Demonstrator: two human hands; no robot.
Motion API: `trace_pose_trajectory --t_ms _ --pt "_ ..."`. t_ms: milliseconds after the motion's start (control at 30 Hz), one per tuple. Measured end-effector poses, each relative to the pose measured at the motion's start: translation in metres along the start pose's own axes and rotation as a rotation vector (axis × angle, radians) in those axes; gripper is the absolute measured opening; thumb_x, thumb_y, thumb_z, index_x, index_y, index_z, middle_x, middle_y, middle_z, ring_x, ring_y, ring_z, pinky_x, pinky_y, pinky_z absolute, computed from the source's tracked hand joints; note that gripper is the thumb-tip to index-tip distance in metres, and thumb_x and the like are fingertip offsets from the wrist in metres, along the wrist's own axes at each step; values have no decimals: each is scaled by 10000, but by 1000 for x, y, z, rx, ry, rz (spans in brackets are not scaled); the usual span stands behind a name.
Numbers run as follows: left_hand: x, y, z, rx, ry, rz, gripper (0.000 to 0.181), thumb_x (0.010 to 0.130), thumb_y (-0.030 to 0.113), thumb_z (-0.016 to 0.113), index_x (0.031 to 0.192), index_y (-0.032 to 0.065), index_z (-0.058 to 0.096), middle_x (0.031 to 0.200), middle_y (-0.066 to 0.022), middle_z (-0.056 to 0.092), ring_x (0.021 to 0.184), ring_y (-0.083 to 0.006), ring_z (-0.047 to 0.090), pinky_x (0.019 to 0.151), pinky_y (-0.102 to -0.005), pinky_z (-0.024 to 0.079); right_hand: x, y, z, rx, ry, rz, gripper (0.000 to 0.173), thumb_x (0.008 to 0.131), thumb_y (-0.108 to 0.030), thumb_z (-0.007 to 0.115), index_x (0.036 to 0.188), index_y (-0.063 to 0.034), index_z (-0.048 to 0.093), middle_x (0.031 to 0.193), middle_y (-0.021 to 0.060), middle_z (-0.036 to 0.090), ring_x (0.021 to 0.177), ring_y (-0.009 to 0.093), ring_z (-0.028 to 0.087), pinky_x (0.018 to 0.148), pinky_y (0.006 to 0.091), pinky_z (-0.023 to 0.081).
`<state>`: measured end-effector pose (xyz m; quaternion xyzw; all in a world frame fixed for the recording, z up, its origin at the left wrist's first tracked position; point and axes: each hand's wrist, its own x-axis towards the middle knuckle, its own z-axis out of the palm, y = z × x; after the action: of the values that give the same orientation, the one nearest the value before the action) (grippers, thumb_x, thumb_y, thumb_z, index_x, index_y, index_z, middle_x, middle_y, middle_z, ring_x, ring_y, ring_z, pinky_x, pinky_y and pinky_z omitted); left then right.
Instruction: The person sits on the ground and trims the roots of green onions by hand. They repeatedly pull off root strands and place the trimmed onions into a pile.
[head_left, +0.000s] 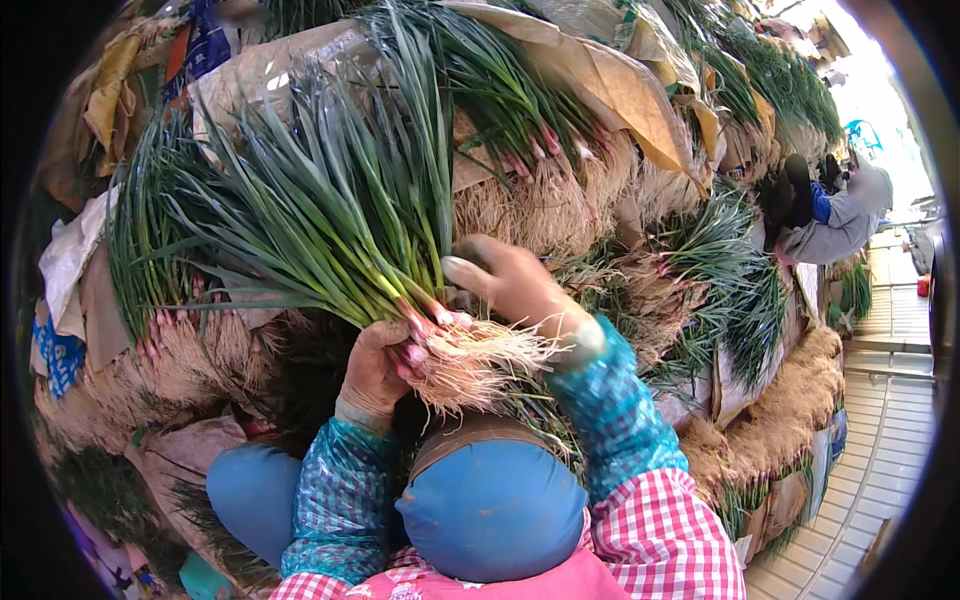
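Note:
My left hand (375, 364) is closed around the lower stems of a bunch of green garlic (352, 247). Its long flat leaves fan up and to the left. Pinkish bulbs (420, 341) sit by my left thumb, and the pale roots (472, 367) spread to the right over my knee. Just right of the stems is my right hand (517, 289), slightly blurred, with curled fingers and a whitish covering on one fingertip. Whether it grips a stalk or only touches the leaves cannot be made out.
More rooted bunches (540, 142) lie in rows ahead, partly under brown sheeting (592, 75). Another stack (161, 300) stands at left, and loose plants (697, 262) lie at right. A seated person (832, 210) is far right, beside a tiled floor (885, 420). My blue-clad knee (491, 510) is below.

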<state>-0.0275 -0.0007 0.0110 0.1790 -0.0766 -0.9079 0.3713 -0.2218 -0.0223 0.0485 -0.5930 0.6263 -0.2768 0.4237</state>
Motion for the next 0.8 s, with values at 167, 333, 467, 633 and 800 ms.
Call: trace_pose_trajectory --t_ms 167,333,467,633,800 --pt "0 -10 0 27 173 171 353 708 207 569 930 -67 582 949 -227 630 871 -308 610 839 -399 497 -1 11 31 -113 224 -129 289 932 -278 513 852 -6 566 666 209 589 607 364 585 577 440 447" --pt "-5 -22 -32 -74 -80 274 356 849 401 509 940 69 599 844 -91 637 866 -247 603 829 -431 452 -10 34 71 805 85 181 367 985 -334 443 951 2 588 723 31 569 642 93 465 569 278 423" --pt "-3 -19 -8 -46 -107 275 346 871 454 496 940 133 606 1026 -28 635 956 -251 582 756 -426 431 12 -5 53 949 -79 138 403 996 -353 402 1088 3 567 830 22 614 699 86 528 632 239 456" --pt "-14 -23 -13 -156 -55 243 422 843 459 500 995 72 574 948 -103 600 928 -253 542 735 -391 446 9 29 89 568 200 -79 349 981 -302 448 991 15 595 771 79 649 635 208 594 603 326 480" --pt "-2 -4 -12 -154 -450 85 452 847 468 557 1139 124 544 1047 -84 556 771 -202 484 599 -342 387 -6 69 73 -356 7 93 229 878 -244 512 918 -26 572 904 262 618 819 429 601 697 492 486"
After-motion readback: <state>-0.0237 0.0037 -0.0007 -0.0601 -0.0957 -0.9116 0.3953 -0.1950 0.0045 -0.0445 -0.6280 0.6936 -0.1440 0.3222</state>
